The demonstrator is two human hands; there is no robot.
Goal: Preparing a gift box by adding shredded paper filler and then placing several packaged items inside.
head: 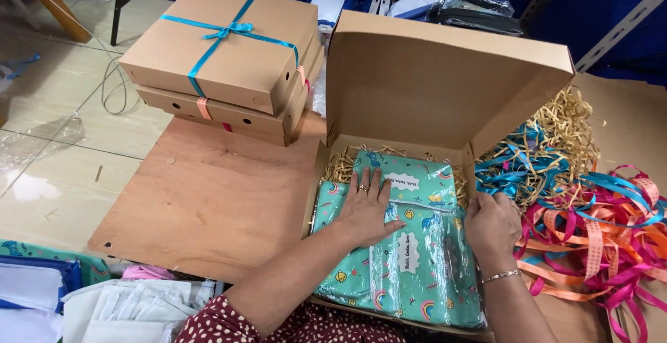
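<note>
A plywood board (208, 197) carries an open cardboard box (431, 86) and, well to its left, two stacked closed boxes (226, 62). Teal packets (410, 260) lie in the open box on paper shreds (340, 166). The left hand (366, 207) presses flat on them, fingers spread; the right hand (492, 226) curls at their right edge, holding nothing. Ribbons (597, 225) lie beside it.

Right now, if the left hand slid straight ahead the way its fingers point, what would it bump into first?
The left hand lies flat on the teal patterned plastic-wrapped packages, fingers pointing at the box's back. It would probably meet the shredded tan paper filling first, then the upright brown cardboard lid; depth is hard to judge.
</note>
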